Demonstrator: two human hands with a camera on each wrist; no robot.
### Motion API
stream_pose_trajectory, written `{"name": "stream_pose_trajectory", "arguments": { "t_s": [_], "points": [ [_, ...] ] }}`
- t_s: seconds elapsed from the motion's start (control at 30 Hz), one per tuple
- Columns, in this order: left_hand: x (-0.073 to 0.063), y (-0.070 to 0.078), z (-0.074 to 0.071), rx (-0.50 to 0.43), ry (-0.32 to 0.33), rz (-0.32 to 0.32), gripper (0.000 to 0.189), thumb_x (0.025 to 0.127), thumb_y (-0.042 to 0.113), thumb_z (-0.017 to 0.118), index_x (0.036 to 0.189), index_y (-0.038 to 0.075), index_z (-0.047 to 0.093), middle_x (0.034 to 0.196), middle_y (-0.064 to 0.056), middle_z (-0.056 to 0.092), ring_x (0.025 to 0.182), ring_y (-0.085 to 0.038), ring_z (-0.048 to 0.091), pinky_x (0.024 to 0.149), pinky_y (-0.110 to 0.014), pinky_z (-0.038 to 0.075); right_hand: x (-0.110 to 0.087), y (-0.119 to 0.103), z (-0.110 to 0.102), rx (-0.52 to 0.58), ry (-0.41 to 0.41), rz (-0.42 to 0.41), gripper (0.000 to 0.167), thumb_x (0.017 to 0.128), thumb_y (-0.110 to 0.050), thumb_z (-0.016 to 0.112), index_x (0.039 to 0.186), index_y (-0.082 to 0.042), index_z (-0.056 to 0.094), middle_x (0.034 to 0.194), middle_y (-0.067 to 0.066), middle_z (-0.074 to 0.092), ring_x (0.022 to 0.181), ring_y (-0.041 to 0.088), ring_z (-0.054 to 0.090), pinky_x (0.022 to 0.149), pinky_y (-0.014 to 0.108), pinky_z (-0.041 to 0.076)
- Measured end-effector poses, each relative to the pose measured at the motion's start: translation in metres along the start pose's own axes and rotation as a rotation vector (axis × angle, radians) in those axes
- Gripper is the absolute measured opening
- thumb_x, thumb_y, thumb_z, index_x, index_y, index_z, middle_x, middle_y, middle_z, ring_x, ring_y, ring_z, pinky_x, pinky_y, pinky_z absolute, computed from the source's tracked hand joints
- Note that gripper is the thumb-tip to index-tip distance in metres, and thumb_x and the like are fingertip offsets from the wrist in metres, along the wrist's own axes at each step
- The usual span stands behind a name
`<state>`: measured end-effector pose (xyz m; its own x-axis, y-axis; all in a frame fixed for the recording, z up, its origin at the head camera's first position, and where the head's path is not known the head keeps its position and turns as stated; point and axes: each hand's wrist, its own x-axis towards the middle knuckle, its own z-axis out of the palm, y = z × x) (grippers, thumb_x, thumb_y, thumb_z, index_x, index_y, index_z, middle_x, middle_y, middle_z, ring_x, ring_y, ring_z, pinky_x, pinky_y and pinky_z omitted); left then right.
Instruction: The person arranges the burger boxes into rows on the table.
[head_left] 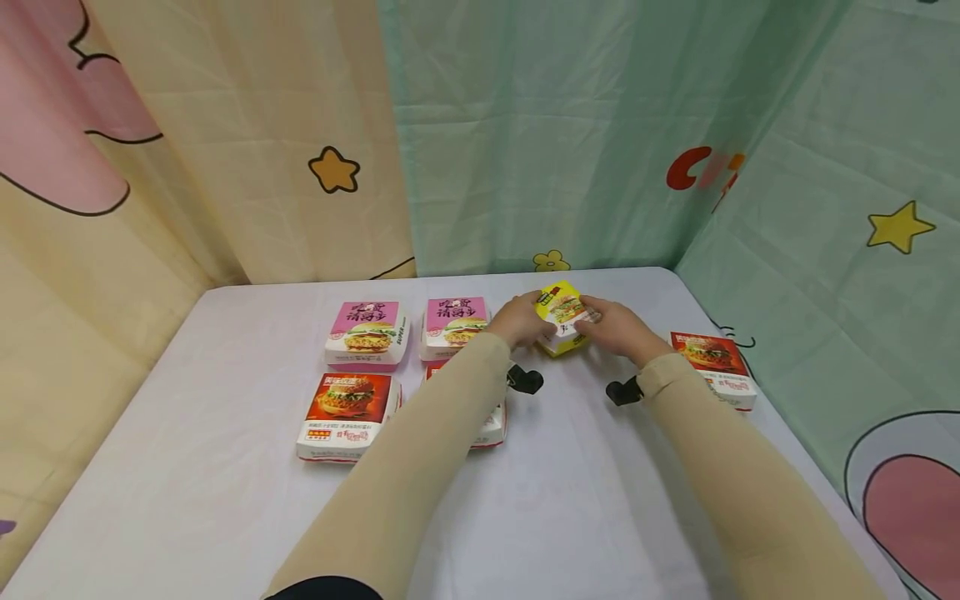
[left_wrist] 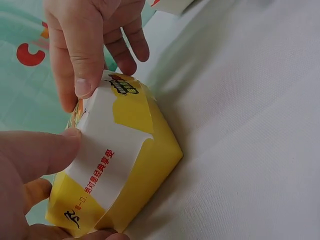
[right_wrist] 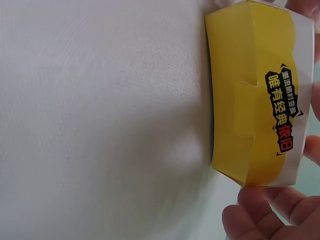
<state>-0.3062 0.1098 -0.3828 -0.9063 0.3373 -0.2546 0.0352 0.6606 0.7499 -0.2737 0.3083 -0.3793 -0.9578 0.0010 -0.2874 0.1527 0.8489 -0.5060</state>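
Observation:
A yellow and white burger box (head_left: 561, 308) sits near the far side of the table, turned at an angle, with a burger picture on its lid. My left hand (head_left: 519, 321) grips its left side, thumb on the lid's near edge and fingers around the side in the left wrist view. From the other side my right hand (head_left: 617, 330) holds it, thumb against the lid edge. Closed flaps and printed lettering show on the yellow carton's side (right_wrist: 240, 105) in the right wrist view. Its base appears to touch the cloth.
To the left stand two pink-topped burger boxes (head_left: 367, 329) and a red-topped one (head_left: 348, 408). My left forearm partly covers another red-topped box (head_left: 491, 427). One more red-topped box (head_left: 712, 367) lies by the right table edge. Curtains (head_left: 525, 150) hang behind the white table (head_left: 562, 500).

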Motion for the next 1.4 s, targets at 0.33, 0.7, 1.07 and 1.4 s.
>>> {"name": "stream_pose_trajectory", "arguments": {
  "t_s": [0.33,0.7,1.07,1.4],
  "points": [
    [0.0,-0.001,0.001,0.013,0.002,-0.028,0.085,0.093,0.041,0.079,0.165,0.029,0.035,0.176,-0.013,0.022,0.155,-0.039,0.036,0.124,-0.061,0.034,-0.002,-0.004,-0.001,-0.009,0.008,0.012,0.077,0.104,-0.044,0.062,0.167,-0.015,0.029,0.168,0.022,0.036,0.143,0.041,0.04,0.123,0.062,0.034],
    [-0.005,0.0,-0.001,0.03,-0.027,-0.03,0.08,0.096,0.035,0.076,0.165,0.029,0.036,0.176,-0.015,0.02,0.151,-0.038,0.039,0.124,-0.056,0.036,0.003,0.0,0.005,0.036,-0.048,-0.016,0.082,0.106,-0.048,0.057,0.171,-0.02,0.014,0.174,0.021,0.022,0.155,0.044,0.03,0.126,0.065,0.026],
    [-0.004,-0.002,-0.003,0.078,-0.061,-0.03,0.083,0.097,0.036,0.072,0.168,0.027,0.029,0.175,-0.021,0.018,0.136,-0.038,0.049,0.116,-0.05,0.044,0.002,-0.004,0.015,0.022,-0.015,-0.023,0.088,0.102,-0.053,0.06,0.17,-0.016,0.016,0.167,0.023,0.036,0.14,0.042,0.044,0.121,0.062,0.035],
    [-0.004,-0.002,-0.008,0.066,-0.094,-0.056,0.08,0.101,0.024,0.067,0.169,0.029,0.026,0.176,-0.02,0.018,0.132,-0.037,0.051,0.086,-0.037,0.053,-0.002,-0.01,0.019,-0.028,-0.009,-0.018,0.085,0.104,-0.05,0.059,0.169,-0.014,0.019,0.165,0.023,0.04,0.141,0.043,0.046,0.122,0.063,0.036]
  ]
}}
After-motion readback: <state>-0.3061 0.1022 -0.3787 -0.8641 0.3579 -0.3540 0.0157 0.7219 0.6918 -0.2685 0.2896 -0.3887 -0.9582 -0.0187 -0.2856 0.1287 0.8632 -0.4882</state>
